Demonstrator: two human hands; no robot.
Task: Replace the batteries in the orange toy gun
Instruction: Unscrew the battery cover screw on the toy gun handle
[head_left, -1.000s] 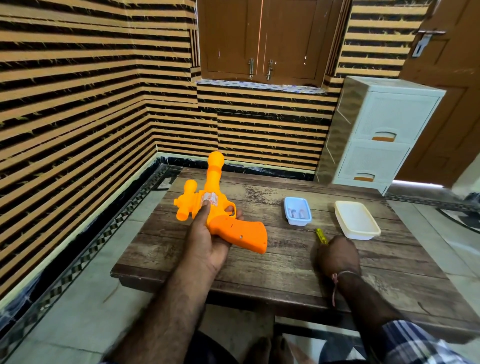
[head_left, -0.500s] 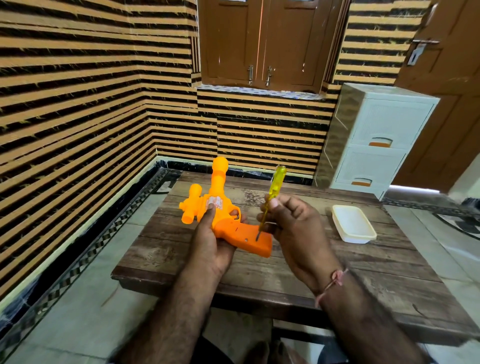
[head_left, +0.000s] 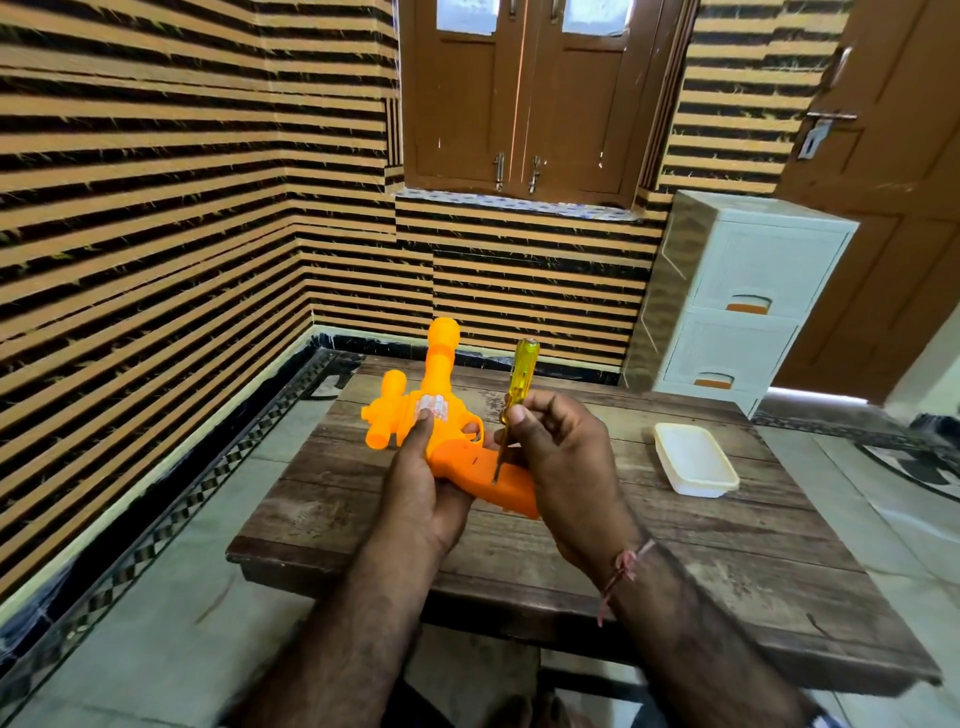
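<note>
My left hand (head_left: 423, 483) grips the orange toy gun (head_left: 441, 410) above the wooden table (head_left: 727, 561), barrel pointing away from me and the grip toward my right. My right hand (head_left: 563, 462) holds a screwdriver (head_left: 519, 379) with a clear yellow handle, nearly upright. Its metal tip rests on the side of the gun's grip, near a small dark slot. The blue tray seen earlier is hidden behind my right hand.
A white plastic container (head_left: 693, 457) lies on the table to the right. A white drawer unit (head_left: 737, 296) stands behind the table against the striped wall. A brown door is at the far right, and tiled floor surrounds the low table.
My right hand picked the screwdriver up from the table and brought it to the gun's grip. The tip now touches the grip. My left hand kept holding the gun.
</note>
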